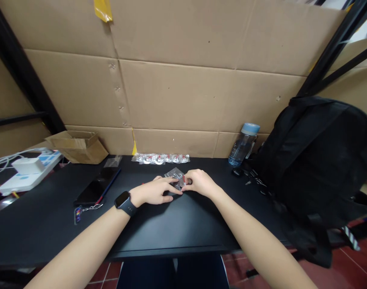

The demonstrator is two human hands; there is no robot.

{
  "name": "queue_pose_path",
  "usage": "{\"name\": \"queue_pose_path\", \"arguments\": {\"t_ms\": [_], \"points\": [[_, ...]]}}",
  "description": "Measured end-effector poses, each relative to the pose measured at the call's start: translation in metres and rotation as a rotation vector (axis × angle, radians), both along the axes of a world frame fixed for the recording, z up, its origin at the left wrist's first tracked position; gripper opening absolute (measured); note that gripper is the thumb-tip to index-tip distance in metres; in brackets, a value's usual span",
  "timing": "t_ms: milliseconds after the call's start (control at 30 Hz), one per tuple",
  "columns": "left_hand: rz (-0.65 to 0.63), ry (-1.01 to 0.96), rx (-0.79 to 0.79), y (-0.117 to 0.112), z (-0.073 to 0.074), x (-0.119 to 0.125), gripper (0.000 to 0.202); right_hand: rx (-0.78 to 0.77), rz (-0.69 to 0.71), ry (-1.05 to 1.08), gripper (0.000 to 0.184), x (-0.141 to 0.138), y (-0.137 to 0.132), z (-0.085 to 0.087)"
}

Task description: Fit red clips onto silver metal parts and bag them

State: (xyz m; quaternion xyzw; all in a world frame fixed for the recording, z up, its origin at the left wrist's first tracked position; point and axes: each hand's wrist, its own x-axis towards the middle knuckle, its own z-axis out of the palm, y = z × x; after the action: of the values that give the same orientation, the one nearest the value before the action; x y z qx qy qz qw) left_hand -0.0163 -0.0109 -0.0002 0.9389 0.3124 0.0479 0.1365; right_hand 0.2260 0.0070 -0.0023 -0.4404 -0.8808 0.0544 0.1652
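Note:
A small clear plastic bag (175, 173) lies on the black desk between my two hands. My left hand (156, 190), with a dark smartwatch on the wrist, has its fingers stretched out and touching the bag's lower left part. My right hand (200, 182) pinches at the bag's right end, closed on a small red item (185, 179) that the fingers mostly hide. Whether this item is inside the bag I cannot tell. Behind the hands, several round silvery pieces with red parts in clear wrappers (159, 159) lie in a row.
Left of my hands are a phone (99, 186) with a keychain (78, 214), a flat clear bag (112, 161), an open cardboard box (78, 147) and a power strip (29, 172). A water bottle (242, 145), keys (253, 176) and a black backpack (318, 168) stand or lie right. Cardboard (177, 96) walls the back.

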Motion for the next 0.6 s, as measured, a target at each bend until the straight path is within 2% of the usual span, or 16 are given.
{"name": "queue_pose_path", "arguments": {"t_ms": [167,333,400,467,600], "points": [[0.004,-0.029,-0.005,0.005,-0.007,-0.002,0.044,0.017,0.028,0.038,0.026,-0.003,0.002,-0.004],[-0.012,-0.049,-0.007,0.005,-0.007,-0.003,0.043,-0.107,0.188,0.094,0.012,0.008,0.003,0.001],[-0.016,-0.054,-0.013,0.005,-0.006,-0.003,0.043,-0.134,0.24,0.101,0.012,0.012,0.003,0.003],[-0.013,-0.063,-0.02,0.004,-0.006,-0.003,0.043,-0.123,0.231,0.115,0.013,0.013,0.005,0.002],[-0.006,-0.076,-0.032,0.004,-0.006,-0.004,0.043,-0.051,0.108,0.161,0.008,0.006,0.009,-0.005]]}}
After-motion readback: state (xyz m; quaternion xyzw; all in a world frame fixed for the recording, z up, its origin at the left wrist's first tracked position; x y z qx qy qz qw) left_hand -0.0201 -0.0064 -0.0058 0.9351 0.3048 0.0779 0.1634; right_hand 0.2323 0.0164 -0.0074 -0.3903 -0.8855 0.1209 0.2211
